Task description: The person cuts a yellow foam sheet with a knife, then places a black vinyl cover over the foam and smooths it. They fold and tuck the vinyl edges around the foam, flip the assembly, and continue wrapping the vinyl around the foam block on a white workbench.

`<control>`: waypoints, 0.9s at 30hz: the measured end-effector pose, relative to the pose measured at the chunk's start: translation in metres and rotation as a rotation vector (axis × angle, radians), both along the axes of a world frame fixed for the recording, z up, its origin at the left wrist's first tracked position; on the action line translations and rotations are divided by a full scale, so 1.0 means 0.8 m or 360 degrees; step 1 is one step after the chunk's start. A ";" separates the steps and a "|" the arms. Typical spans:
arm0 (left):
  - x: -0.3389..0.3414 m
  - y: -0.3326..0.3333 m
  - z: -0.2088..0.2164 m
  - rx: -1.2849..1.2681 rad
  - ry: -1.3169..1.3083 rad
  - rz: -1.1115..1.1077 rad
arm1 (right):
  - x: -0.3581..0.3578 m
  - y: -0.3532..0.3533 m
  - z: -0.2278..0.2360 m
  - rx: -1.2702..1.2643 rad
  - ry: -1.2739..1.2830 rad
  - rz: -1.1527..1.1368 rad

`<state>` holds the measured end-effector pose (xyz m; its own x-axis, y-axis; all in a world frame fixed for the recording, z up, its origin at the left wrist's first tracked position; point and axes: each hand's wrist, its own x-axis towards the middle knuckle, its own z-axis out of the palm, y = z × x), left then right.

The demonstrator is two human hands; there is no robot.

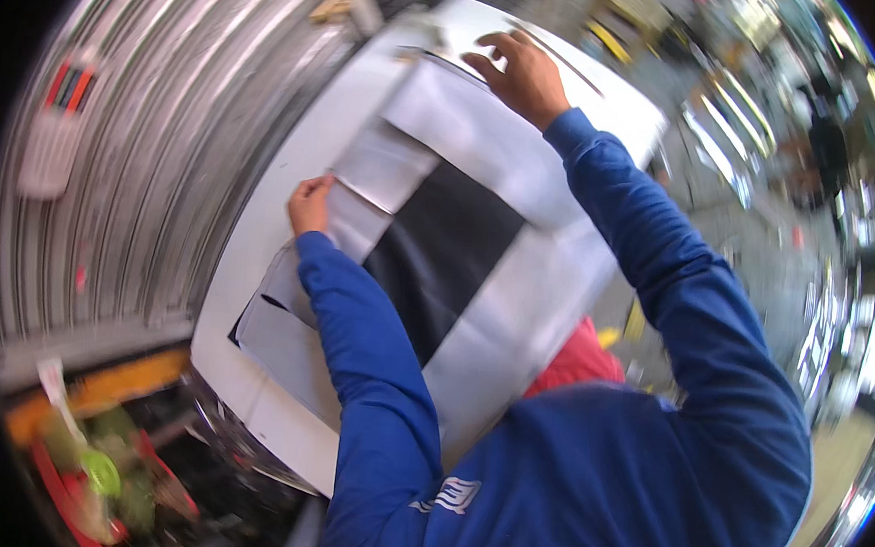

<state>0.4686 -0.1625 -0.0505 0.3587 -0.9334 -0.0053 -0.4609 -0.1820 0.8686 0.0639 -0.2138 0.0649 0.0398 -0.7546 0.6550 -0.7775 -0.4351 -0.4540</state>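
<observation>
Grey sheeting point(542, 280) lies across the middle of the frame on a white table point(291, 134), with a black rectangular panel point(449, 249) at its centre.

Grip: the right hand point(520, 73), upper centre, is released, its fingers loosely bent and spread over the upper edge of the sheeting; whether a fingertip touches the surface cannot be told. The left hand point(309, 203), left of centre, is at the sheeting's left edge, beside a seam between two grey pieces. Its fingertips are too indistinct to tell whether they pinch the material or only rest there.

Edges and room: a strip of white tabletop runs along the left side of the sheeting, and a broader area shows at the upper right. A thin dark rod point(561, 58) lies on that area, just beyond the right hand. At the lower left, a grey flap point(293, 350) shows a dark edge near the table's border. A corrugated metal shutter point(142, 185) stands left of the table. A red basket point(67, 512) with greenish contents is at the lower left.

Hidden or unclear: the left sleeve point(373, 340) covers part of the sheeting and the panel's lower left side. The person's torso cuts off the near edge. A red item point(582, 368) is partly concealed beside the torso. The right background is smeared by blur.
</observation>
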 end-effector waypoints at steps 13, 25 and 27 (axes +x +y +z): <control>0.023 -0.048 -0.013 0.0091 -0.0060 -0.0305 | 0.049 0.561 -0.095 0.1360 -0.1380 -0.0286; 0.011 -0.032 -0.010 -0.0185 -0.0193 -0.0107 | 0.051 0.560 -0.109 0.0874 -0.1258 -0.0342; 0.011 -0.032 -0.012 -0.0173 -0.0230 -0.0066 | 0.057 0.562 -0.124 0.1140 -0.1504 -0.0384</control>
<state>0.4771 -0.1883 -0.0605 0.3095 -0.9397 0.1451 -0.5877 -0.0691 0.8061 0.1094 0.2355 -0.0342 -0.4204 -0.8803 -0.2200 -0.0350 0.2581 -0.9655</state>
